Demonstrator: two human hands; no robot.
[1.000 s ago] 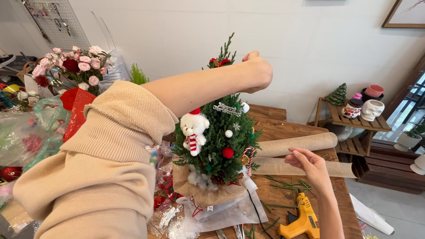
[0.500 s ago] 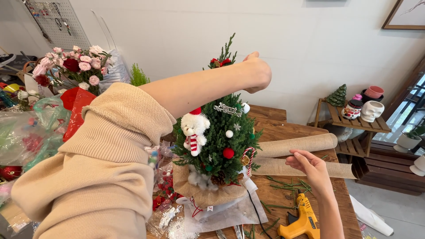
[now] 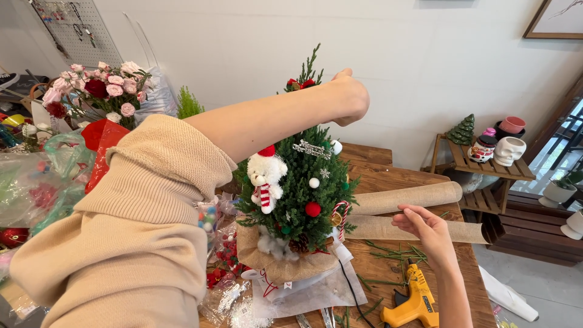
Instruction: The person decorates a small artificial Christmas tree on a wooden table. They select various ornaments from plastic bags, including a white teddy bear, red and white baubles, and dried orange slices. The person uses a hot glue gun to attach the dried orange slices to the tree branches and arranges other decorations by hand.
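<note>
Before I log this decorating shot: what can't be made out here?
Head view only:
- Left hand: fingertips hidden behind the hand, so its grip is unclear.
- Small Christmas tree: upper part crossed by the forearm.
- Right hand: anything pinched is too small to tell.
- Yellow glue gun: cut off by bottom edge.

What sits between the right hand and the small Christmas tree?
In the head view, a red-and-white candy cane hangs at the tree edge facing the right hand; behind the gap lie burlap rolls.

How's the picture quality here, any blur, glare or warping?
Head view: soft, even light, no harsh glare on the white wall; the near sleeve looms large from wide-angle stretch; the little tree is sharp; left hand and right hand show no real motion blur.
</note>
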